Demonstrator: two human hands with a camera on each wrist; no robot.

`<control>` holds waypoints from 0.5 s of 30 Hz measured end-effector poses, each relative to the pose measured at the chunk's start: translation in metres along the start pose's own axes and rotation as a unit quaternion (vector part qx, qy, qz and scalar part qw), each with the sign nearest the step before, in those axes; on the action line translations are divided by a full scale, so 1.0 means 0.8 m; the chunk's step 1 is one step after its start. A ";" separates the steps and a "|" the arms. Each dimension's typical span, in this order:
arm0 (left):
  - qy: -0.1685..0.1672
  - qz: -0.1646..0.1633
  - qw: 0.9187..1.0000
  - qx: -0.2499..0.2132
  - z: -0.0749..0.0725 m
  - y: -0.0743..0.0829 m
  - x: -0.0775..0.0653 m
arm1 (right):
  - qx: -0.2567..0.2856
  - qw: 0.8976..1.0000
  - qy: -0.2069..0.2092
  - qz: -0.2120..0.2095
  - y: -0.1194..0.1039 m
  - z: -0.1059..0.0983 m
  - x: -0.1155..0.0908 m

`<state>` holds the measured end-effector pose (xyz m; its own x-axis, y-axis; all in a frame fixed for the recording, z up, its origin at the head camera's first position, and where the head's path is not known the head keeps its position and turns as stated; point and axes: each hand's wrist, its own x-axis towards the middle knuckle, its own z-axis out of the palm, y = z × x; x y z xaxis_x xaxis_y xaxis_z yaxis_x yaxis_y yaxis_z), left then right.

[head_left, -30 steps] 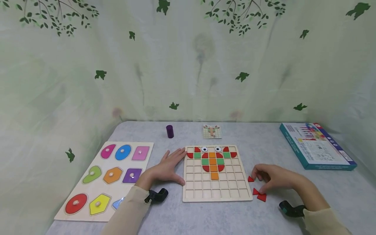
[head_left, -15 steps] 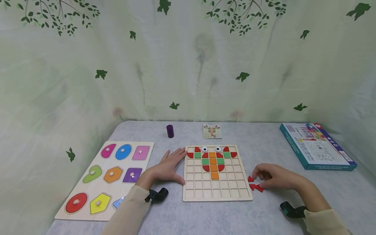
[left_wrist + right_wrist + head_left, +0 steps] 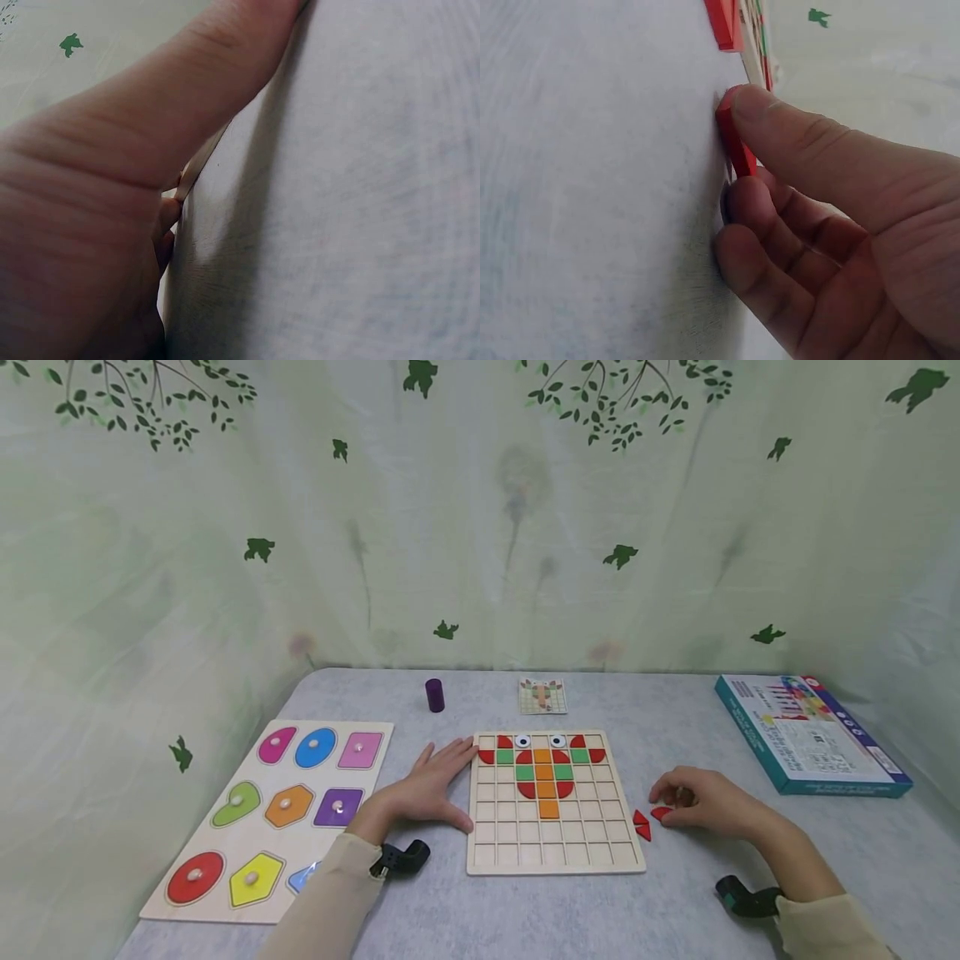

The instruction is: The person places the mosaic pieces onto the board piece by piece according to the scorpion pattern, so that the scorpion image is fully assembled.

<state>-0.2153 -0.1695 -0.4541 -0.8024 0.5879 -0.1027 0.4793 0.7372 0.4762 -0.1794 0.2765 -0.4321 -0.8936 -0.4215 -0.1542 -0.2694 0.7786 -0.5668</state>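
A square wooden grid board (image 3: 513, 856) lies mid-table in the head view, its upper cells filled with red, green and orange tiles and two eye tiles. My left hand (image 3: 423, 793) rests with spread fingers along its left edge, fingertips and thumb touching the rim. Right of the board, my right hand (image 3: 708, 803) pinches a red triangular tile (image 3: 736, 139) between thumb and fingers, low over the table. Two more red triangular tiles, an upper one (image 3: 640, 817) and a lower one (image 3: 643, 832), lie together by the board's right edge. The left wrist view mostly shows the thumb and tabletop.
A knob puzzle board (image 3: 300, 868) with coloured shapes lies at left, partly under the left sleeve. Behind the grid board are a purple cylinder (image 3: 434, 695) and a small pattern card (image 3: 543, 697). A flat teal box (image 3: 813, 735) lies at back right.
The right hand has drawn the red triangular tiles up and closer to the board, and now pinches one of them a little apart from the other two. The left hand has stayed put.
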 end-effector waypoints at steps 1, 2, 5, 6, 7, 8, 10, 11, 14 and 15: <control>0.000 -0.001 1.000 0.001 0.000 0.000 0.000 | 0.003 1.000 -0.003 0.000 -0.001 -0.001 0.000; 0.000 -0.002 1.000 0.001 0.000 0.000 0.000 | 0.006 1.000 -0.005 0.000 -0.001 -0.001 0.000; 0.001 -0.003 1.000 -0.001 0.000 0.000 0.000 | 0.011 1.000 -0.007 0.005 -0.003 -0.001 0.001; 0.000 -0.003 1.000 0.001 0.000 -0.001 0.000 | 0.013 1.000 -0.009 0.007 -0.003 -0.001 0.002; 0.000 -0.003 1.000 0.001 0.000 -0.001 0.000 | 0.014 1.000 -0.011 0.010 -0.004 -0.001 0.002; -0.001 -0.003 1.000 0.001 0.000 0.000 0.000 | 0.014 1.000 -0.013 0.012 -0.004 0.000 0.002; 0.000 -0.001 1.000 -0.001 0.001 0.000 -0.001 | 0.015 1.000 -0.015 0.014 -0.006 0.002 0.004; -0.001 -0.002 1.000 0.001 0.001 0.000 -0.001 | 0.013 1.000 -0.014 0.012 -0.007 0.002 0.004; 0.000 -0.001 1.000 -0.004 0.000 0.000 -0.002 | 0.012 1.000 -0.007 0.007 -0.011 0.004 0.007; 0.001 -0.001 1.000 -0.006 0.000 0.000 -0.002 | 0.011 1.000 -0.003 0.003 -0.013 0.004 0.008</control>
<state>-0.2141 -0.1701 -0.4539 -0.8034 0.5867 -0.1018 0.4743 0.7339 0.4862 -0.1813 0.2644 -0.4297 -0.8932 -0.4192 -0.1627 -0.2556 0.7709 -0.5834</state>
